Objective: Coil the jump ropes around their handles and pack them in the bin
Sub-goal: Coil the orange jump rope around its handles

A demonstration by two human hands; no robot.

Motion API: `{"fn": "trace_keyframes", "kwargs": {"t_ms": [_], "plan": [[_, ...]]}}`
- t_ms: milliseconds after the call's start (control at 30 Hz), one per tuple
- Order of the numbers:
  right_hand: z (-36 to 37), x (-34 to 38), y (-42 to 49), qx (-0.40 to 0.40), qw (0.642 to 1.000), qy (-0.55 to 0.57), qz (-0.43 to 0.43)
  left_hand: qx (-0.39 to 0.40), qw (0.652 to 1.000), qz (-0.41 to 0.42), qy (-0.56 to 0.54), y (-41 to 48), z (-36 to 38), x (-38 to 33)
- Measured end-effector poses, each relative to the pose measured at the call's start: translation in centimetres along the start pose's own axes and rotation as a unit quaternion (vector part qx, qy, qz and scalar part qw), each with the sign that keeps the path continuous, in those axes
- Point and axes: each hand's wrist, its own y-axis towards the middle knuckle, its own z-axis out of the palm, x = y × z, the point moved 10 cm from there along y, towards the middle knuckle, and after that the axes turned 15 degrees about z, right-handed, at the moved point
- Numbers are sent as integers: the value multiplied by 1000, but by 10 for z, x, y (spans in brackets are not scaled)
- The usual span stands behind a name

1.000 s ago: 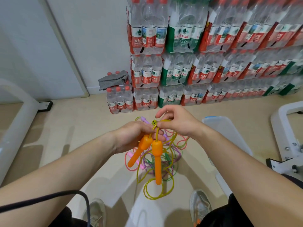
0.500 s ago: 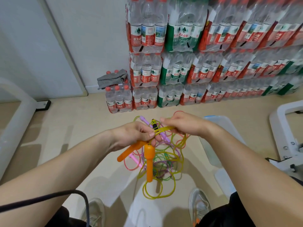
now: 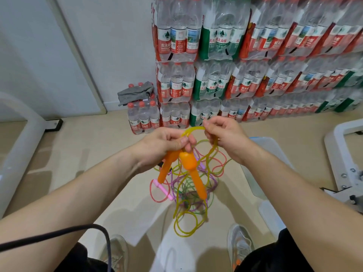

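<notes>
My left hand grips the tops of two orange handles that hang down side by side. A yellow rope arcs from them to my right hand, which pinches it between thumb and fingers. More yellow rope dangles in loops below the handles. On the floor underneath lies a tangle of other ropes, with a pink handle and purple and pink cords. A clear plastic bin sits on the floor to the right, partly hidden by my right forearm.
Shrink-wrapped packs of water bottles are stacked against the wall ahead. A grey cloth lies on one low pack. White frames stand at the left and right. My shoes are below, and a black cable crosses my left arm.
My right hand has drawn the yellow rope up into an arc above the handles. The left hand has turned, so the two orange handles hang closer together and point down.
</notes>
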Motion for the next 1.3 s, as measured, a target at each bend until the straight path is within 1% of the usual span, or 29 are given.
{"fn": "trace_keyframes", "kwargs": {"t_ms": [33, 100, 167, 200, 233, 333, 433, 500, 567, 600, 700, 767, 833, 900, 967, 1033, 1100, 1133, 1200, 1300], "plan": [[8, -6, -1, 4, 1000, -12, 15, -34, 999, 13, -21, 1, -6, -4], [27, -24, -3, 32, 996, -19, 76, -90, 995, 29, -38, 2, -17, -6], [41, -40, -7, 48, 988, 0, 145, -133, 990, 28, -33, 1, -25, -4], [45, -44, -9, 47, 986, -2, 161, -152, 988, 24, -33, 0, -29, -1], [46, -44, -10, 43, 986, -17, 162, -169, 985, 18, -40, -1, -31, 1], [49, -37, -8, 31, 990, -77, 117, -205, 975, 8, -84, 0, -39, 5], [58, -34, -8, 36, 989, -110, 96, -200, 972, 8, -120, 2, -37, 5], [61, -31, -10, 16, 984, -159, 82, -197, 975, 10, -100, 1, -35, 4], [61, -27, -11, -17, 974, -218, 60, -211, 975, 13, -67, -2, -36, 3], [61, -27, -11, -23, 973, -222, 59, -224, 973, 16, -45, -3, -39, 2], [61, -28, -12, -8, 983, -171, 71, -274, 961, 19, -9, -7, -50, 1], [64, -31, -10, 9, 983, -165, 81, -313, 949, 11, -17, -11, -56, 2], [72, -35, -10, 44, 981, -163, 90, -341, 940, 7, -10, -14, -63, 1], [75, -35, -14, 58, 979, -177, 83, -362, 932, 8, 4, -16, -71, -1], [74, -24, -21, 31, 969, -243, 38, -379, 925, 15, 19, -18, -75, -2], [77, -11, -28, 1, 943, -333, -16, -383, 923, 20, 22, -19, -72, -1], [83, -8, -31, -19, 906, -420, -38, -364, 931, 20, 10, -17, -60, 3], [84, -10, -30, -28, 893, -449, -34, -348, 937, 19, 1, -16, -53, 6], [84, -17, -28, -39, 876, -480, -13, -320, 947, 10, -8, -15, -44, 12], [79, -21, -25, -47, 867, -495, 12, -283, 959, 3, 4, -12, -40, 16]]}}
